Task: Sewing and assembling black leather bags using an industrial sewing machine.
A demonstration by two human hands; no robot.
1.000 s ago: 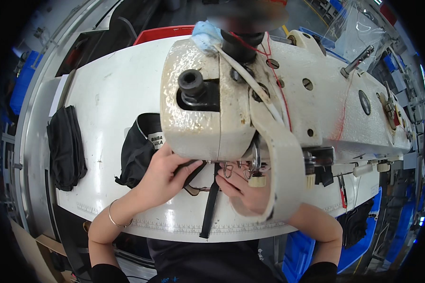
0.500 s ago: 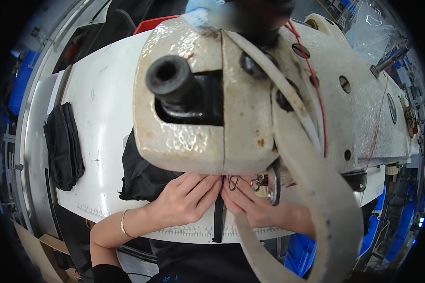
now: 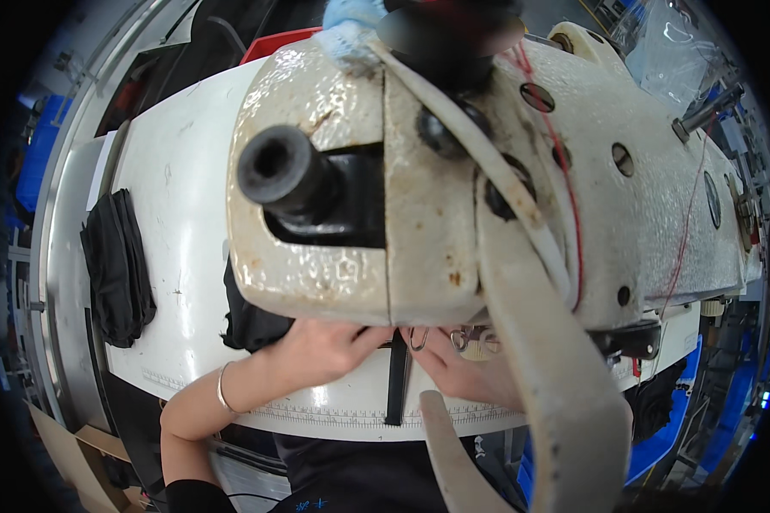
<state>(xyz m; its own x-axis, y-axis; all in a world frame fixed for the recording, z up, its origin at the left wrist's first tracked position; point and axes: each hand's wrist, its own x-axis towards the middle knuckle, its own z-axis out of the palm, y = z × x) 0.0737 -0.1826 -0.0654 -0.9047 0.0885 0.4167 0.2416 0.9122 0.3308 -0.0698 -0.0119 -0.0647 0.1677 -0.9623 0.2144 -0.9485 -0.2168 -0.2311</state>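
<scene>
A white sewing machine head (image 3: 316,274) fills the middle and hides the needle area. Below it, my left hand (image 3: 329,350) has curled fingers reaching beneath the head, their tips hidden, beside a black bundle of fabric (image 3: 252,321). My right hand (image 3: 453,363), partly covered by a pale curved machine lever (image 3: 539,376), has its fingers curled near small metal loops (image 3: 419,339). Between the two hands a narrow black zipper tape or strap (image 3: 395,385) runs toward the table's front edge; what my fingertips grip is out of sight.
The white table (image 3: 180,239) carries a pile of black cloth pieces (image 3: 115,265) on the left and a printed ruler along its front. Blue bins (image 3: 684,410) with black items stand at the lower right, a red tray (image 3: 274,43) at the back, cardboard (image 3: 73,453) at the lower left.
My head has come nearer the machine, which now hides most of the black bag. My left hand moved down and rightward, closer to my right hand at the strap.
</scene>
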